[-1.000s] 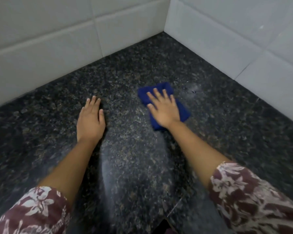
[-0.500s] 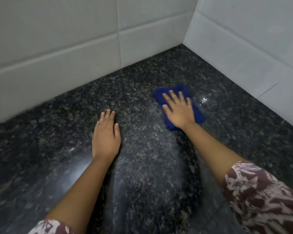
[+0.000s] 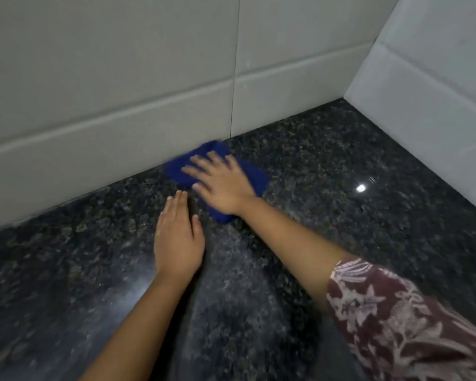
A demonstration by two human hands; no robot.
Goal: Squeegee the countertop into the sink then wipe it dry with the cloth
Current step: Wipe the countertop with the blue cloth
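Note:
A folded blue cloth [image 3: 177, 169] lies on the dark speckled granite countertop [image 3: 341, 188], close to the back wall. My right hand [image 3: 220, 182] presses flat on top of it with the fingers spread, covering its middle. My left hand [image 3: 177, 240] rests palm down on the counter just in front of and left of the cloth, fingers together, holding nothing. No squeegee and no sink are in view.
Pale tiled walls [image 3: 121, 92] meet in a corner at the far right [image 3: 346, 94]. A bright light reflection [image 3: 361, 187] shows on the counter right of the cloth. Patterned sleeves cover my upper arms.
My right hand has slid the cloth left and toward the back wall, ending close to the left hand's fingertips. The view has swung left; the left hand has stayed flat on the counter.

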